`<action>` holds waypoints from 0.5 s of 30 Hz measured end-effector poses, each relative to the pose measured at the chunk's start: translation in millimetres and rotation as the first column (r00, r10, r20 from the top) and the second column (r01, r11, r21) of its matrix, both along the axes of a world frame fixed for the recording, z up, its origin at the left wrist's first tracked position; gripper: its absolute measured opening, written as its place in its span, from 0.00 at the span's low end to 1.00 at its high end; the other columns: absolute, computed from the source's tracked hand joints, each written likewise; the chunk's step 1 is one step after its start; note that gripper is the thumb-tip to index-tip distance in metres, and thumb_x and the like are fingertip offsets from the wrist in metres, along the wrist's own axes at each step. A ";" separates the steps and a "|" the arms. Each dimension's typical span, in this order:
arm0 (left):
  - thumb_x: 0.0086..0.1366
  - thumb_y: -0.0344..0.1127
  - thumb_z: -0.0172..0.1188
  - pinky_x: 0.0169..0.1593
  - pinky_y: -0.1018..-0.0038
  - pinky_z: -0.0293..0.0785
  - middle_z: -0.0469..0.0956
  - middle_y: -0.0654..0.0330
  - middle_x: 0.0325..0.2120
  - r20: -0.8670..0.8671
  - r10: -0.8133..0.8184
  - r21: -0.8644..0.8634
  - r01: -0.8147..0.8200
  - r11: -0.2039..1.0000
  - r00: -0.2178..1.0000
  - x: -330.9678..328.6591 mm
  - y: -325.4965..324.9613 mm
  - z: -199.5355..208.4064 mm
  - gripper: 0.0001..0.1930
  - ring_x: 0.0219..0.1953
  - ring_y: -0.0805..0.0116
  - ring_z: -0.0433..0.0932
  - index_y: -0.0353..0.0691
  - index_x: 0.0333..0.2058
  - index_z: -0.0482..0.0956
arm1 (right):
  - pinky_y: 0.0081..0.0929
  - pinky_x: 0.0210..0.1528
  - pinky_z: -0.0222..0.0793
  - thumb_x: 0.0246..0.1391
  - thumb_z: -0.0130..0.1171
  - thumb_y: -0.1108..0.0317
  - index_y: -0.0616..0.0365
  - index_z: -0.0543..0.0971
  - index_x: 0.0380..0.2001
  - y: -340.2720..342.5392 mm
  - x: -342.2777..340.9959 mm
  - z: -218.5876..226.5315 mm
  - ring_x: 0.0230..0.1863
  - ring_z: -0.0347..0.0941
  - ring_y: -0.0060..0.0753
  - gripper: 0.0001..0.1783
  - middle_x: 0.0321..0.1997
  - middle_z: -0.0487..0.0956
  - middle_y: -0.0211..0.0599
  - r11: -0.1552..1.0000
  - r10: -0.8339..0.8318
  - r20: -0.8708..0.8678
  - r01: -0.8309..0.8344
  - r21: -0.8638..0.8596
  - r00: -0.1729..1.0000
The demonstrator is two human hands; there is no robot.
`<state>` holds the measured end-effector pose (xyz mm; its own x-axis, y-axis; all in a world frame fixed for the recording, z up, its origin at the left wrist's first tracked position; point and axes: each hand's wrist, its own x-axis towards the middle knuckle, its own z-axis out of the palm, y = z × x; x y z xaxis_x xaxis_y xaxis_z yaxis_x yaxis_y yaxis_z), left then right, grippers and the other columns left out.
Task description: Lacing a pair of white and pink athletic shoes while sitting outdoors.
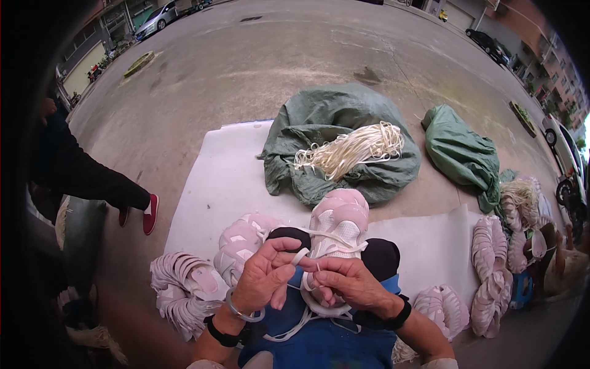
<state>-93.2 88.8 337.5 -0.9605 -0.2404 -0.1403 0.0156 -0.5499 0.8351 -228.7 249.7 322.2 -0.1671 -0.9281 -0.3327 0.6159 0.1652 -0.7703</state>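
Note:
A pink and white sneaker upper [340, 221] lies over my lap, toe pointing away from me. White shoelace [335, 235] crosses its front, and loose lace ends hang over the blue cloth on my lap. Above the shoe's opening my left hand [265, 275] is partly curled, with a white lace loop round its fingers. Close beside it, my right hand [353, 281] pinches the lace between thumb and forefinger. The fingertips of both hands nearly meet. My hands cover part of the shoe's rear.
A bundle of cream laces [353, 150] rests on a green sack [341, 104]. Another green sack [461, 150] stands right of it. Stacked pink uppers [187, 286] lie left on a white sheet [215, 160], more uppers [490, 270] at right. A person [86, 160] in red shoes is at left.

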 end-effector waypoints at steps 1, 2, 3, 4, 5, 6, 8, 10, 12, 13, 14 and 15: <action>0.67 0.28 0.48 0.17 0.86 0.68 0.79 0.49 0.39 0.056 -0.015 0.024 0.014 1.000 0.998 4.5 9.3 -1.3 0.16 0.13 0.82 0.69 0.32 0.52 0.61 | 0.08 0.24 0.63 0.64 0.47 0.69 0.66 0.71 0.54 6.3 8.2 -3.4 0.21 0.65 0.10 0.18 0.24 0.71 0.23 0.999 -0.031 0.104 0.027 0.037 0.994; 0.67 0.28 0.48 0.17 0.86 0.68 0.79 0.49 0.39 0.051 -0.011 0.016 0.010 1.000 0.999 1.8 8.8 -3.1 0.16 0.13 0.82 0.69 0.32 0.52 0.61 | 0.09 0.23 0.64 0.63 0.48 0.70 0.67 0.71 0.53 7.3 7.0 -5.9 0.21 0.67 0.11 0.18 0.25 0.73 0.26 0.998 -0.055 0.156 0.051 0.028 0.986; 0.67 0.28 0.49 0.16 0.86 0.66 0.79 0.52 0.38 0.049 -0.041 -0.017 0.042 0.999 0.998 -2.7 5.9 -8.5 0.16 0.13 0.83 0.68 0.32 0.52 0.63 | 0.09 0.23 0.64 0.63 0.48 0.70 0.67 0.71 0.53 4.8 2.2 -6.8 0.21 0.67 0.11 0.18 0.25 0.73 0.26 0.999 -0.049 0.152 0.046 0.022 0.987; 0.67 0.28 0.50 0.16 0.87 0.64 0.79 0.55 0.36 0.067 -0.070 -0.030 0.072 0.997 0.995 1.5 10.9 -13.8 0.15 0.14 0.84 0.68 0.33 0.51 0.64 | 0.09 0.23 0.65 0.63 0.49 0.70 0.68 0.70 0.53 6.8 2.2 -6.8 0.22 0.68 0.12 0.18 0.26 0.74 0.28 0.997 -0.071 0.125 0.072 -0.001 0.990; 0.67 0.28 0.50 0.16 0.87 0.64 0.79 0.55 0.36 0.074 -0.069 -0.018 0.071 0.997 0.995 2.6 12.8 -13.1 0.15 0.14 0.84 0.68 0.33 0.51 0.64 | 0.10 0.22 0.67 0.62 0.49 0.71 0.68 0.70 0.53 7.4 -0.5 -5.7 0.22 0.69 0.13 0.18 0.27 0.75 0.30 0.994 -0.099 0.091 0.102 -0.027 0.991; 0.67 0.29 0.51 0.16 0.87 0.63 0.79 0.58 0.34 0.115 -0.070 -0.053 0.077 0.996 0.991 2.9 13.3 -11.7 0.14 0.14 0.85 0.67 0.33 0.49 0.66 | 0.12 0.21 0.69 0.62 0.50 0.72 0.69 0.70 0.52 8.6 -1.2 -6.4 0.23 0.71 0.14 0.18 0.28 0.76 0.33 0.991 -0.119 0.147 0.128 -0.050 0.982; 0.67 0.32 0.53 0.17 0.88 0.63 0.78 0.63 0.29 0.174 -0.047 -0.093 0.064 0.994 0.984 2.3 14.0 -12.0 0.09 0.15 0.85 0.67 0.33 0.43 0.73 | 0.12 0.21 0.69 0.62 0.50 0.71 0.69 0.70 0.53 8.0 -3.8 -4.5 0.23 0.71 0.14 0.18 0.28 0.76 0.33 0.988 -0.137 0.143 0.145 -0.045 0.980; 0.67 0.32 0.52 0.19 0.87 0.66 0.77 0.62 0.28 0.184 -0.061 -0.138 0.087 0.987 0.981 1.7 17.3 -20.9 0.09 0.16 0.84 0.68 0.33 0.42 0.73 | 0.14 0.22 0.70 0.61 0.51 0.71 0.68 0.70 0.53 6.5 -3.4 -3.0 0.22 0.71 0.16 0.19 0.28 0.76 0.33 0.982 -0.181 0.132 0.185 -0.018 0.975; 0.69 0.35 0.51 0.24 0.87 0.67 0.76 0.63 0.24 0.193 -0.049 -0.253 0.098 0.962 0.980 -1.8 21.0 -18.4 0.10 0.19 0.83 0.69 0.33 0.39 0.75 | 0.14 0.22 0.70 0.61 0.51 0.71 0.68 0.69 0.54 7.7 -5.3 -9.1 0.22 0.71 0.17 0.19 0.29 0.77 0.33 0.983 -0.163 0.170 0.174 -0.057 0.972; 0.69 0.35 0.51 0.24 0.87 0.67 0.76 0.63 0.24 0.194 -0.045 -0.251 0.094 0.963 0.980 -0.3 20.9 -20.8 0.10 0.19 0.83 0.69 0.33 0.39 0.75 | 0.14 0.22 0.71 0.61 0.51 0.70 0.68 0.69 0.54 8.3 -5.6 -10.9 0.22 0.71 0.17 0.19 0.30 0.77 0.33 0.981 -0.142 0.207 0.165 -0.099 0.968; 0.70 0.35 0.50 0.25 0.85 0.66 0.75 0.63 0.23 0.158 -0.062 -0.337 0.113 0.935 0.986 1.3 21.0 -25.8 0.11 0.19 0.81 0.68 0.33 0.39 0.75 | 0.14 0.22 0.71 0.61 0.51 0.70 0.68 0.69 0.54 8.1 -5.9 -10.2 0.22 0.71 0.17 0.19 0.30 0.77 0.33 0.983 -0.135 0.205 0.157 -0.096 0.969; 0.70 0.36 0.49 0.26 0.84 0.65 0.75 0.64 0.22 0.123 -0.080 -0.420 0.125 0.899 0.989 2.9 22.2 -28.0 0.12 0.19 0.80 0.68 0.34 0.40 0.75 | 0.15 0.23 0.71 0.61 0.51 0.70 0.68 0.69 0.54 7.3 -5.8 -9.2 0.22 0.71 0.17 0.19 0.31 0.77 0.33 0.983 -0.140 0.245 0.165 -0.086 0.959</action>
<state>-90.3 111.0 309.5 -0.9693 -0.1996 -0.1434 -0.1176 -0.1357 0.9837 -234.6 257.0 313.0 -0.2373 -0.9294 -0.2828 0.7942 -0.0180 -0.6074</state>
